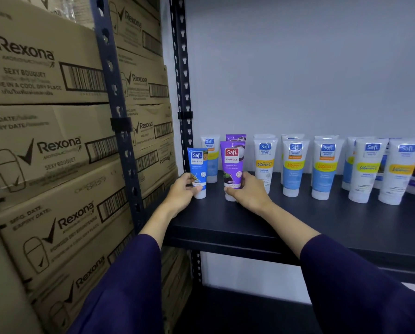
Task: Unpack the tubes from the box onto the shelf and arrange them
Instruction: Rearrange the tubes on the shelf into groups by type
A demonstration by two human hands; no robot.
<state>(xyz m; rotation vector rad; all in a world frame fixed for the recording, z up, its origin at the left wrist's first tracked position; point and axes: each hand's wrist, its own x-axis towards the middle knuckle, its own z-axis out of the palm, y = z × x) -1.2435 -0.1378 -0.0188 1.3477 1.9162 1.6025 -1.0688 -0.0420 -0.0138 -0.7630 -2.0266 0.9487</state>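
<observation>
while both forearms in dark purple sleeves are reaching over the front edge of the dark matte shelf board [298, 227], the left hand [181, 192] is curling its fingers round the lower half of a small blue plastic tube with a white cap [198, 172], thumb across the front, and the right hand [248, 191] is wrapping the lower part of a purple plastic tube with a white cap [233, 168] the same way. both tubes are standing cap-down on the board at its left end, just beside the dark perforated steel upright [183, 92], and the low grip is probably steadying them so they are not tipping while being set. they are sitting in front of a second row, a white-and-blue tube and another purple one just behind them, which suggests like kinds are being lined up front to back. to the right, a row of white tubes with blue and yellow labels [322, 167] is standing the same way, labels facing out. the box being unpacked is not in view; the brown cardboard cartons [45, 145] stacked on the left look like separate stock.
</observation>
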